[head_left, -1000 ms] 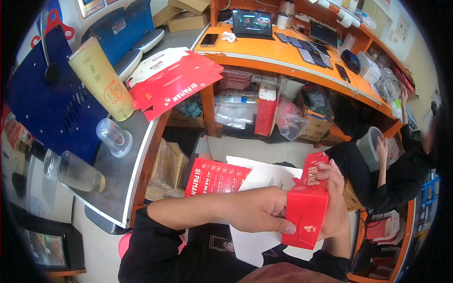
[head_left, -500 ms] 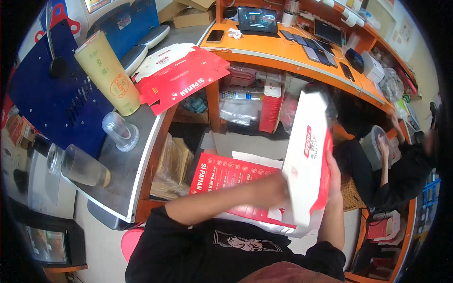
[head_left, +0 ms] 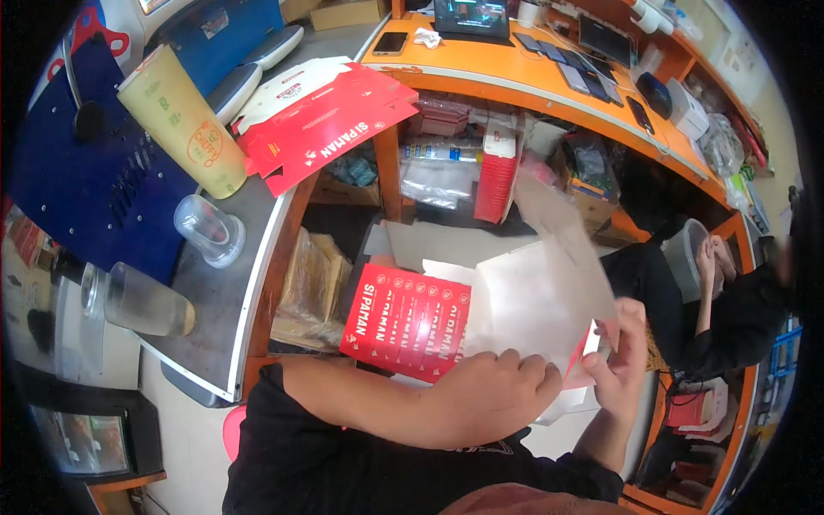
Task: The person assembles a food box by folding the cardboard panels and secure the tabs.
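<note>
A partly folded food carton (head_left: 524, 296), white inside with red outer panels, stands opened up in front of me. My left hand (head_left: 489, 396) is closed, fingers curled at its near edge. At the right corner my right hand (head_left: 620, 360) pinches a small red-and-white flap between thumb and fingers. Just left of the carton, red folded boxes (head_left: 399, 319) are packed in a row inside a larger cardboard box (head_left: 429, 240). The left fingertips are partly hidden behind the knuckles.
On the grey counter at left lie flat red carton blanks (head_left: 330, 124), a tall yellow cylinder (head_left: 184, 124), a clear cup (head_left: 210, 230) and a jar (head_left: 146, 299). An orange desk (head_left: 481, 73) holds phones and a laptop. At right another person holds a tub (head_left: 685, 253).
The carton has swung from upright, showing its white printed outside, to spread open with its plain inside facing me. Both hands now sit lower on its near edge.
</note>
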### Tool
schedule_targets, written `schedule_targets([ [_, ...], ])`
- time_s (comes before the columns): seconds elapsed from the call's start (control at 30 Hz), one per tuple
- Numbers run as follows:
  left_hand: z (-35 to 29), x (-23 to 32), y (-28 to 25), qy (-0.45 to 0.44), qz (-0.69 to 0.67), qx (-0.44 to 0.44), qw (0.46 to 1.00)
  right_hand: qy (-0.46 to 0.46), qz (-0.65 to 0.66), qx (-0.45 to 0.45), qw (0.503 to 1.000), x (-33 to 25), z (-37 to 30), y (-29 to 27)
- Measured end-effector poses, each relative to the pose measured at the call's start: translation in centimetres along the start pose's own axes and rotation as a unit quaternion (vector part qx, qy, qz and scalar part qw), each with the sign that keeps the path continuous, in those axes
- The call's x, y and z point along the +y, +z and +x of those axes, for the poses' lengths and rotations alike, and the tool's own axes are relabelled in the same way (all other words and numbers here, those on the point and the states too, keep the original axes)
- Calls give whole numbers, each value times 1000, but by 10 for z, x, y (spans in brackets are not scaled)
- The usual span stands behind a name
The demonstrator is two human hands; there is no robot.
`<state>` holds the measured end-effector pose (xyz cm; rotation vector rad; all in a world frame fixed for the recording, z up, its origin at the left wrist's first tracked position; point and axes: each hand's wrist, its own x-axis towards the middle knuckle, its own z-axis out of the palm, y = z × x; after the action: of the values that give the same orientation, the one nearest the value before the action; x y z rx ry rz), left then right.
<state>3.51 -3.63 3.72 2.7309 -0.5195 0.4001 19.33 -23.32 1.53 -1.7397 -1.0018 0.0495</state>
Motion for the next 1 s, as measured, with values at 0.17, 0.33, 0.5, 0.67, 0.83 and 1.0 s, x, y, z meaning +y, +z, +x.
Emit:
schedule_targets([
  [0.17, 9, -6, -6, 40, 43, -16, 998, 57, -154, -169, 972, -36, 24, -14],
  [0.33, 15, -20, -16, 3, -10, -55, 998, 35, -184, -127, 974, -14, 10, -26],
  [0.5, 31, -71, -39, -55, -270, -163, 947, 0, -118, 22, 993, 31, -21, -25],
  [0.67, 24, -89, -17, -80, -473, -202, 854, -76, -61, -25, 995, 10, 3, -1],
  [0.83, 2, -78, -13, -95, -488, -171, 851, -64, -13, -112, 992, 9, 25, 0],
  [1.0, -6, -76, -24, -129, -451, -74, 880, -14, 7, -42, 999, 23, 16, 0],
])
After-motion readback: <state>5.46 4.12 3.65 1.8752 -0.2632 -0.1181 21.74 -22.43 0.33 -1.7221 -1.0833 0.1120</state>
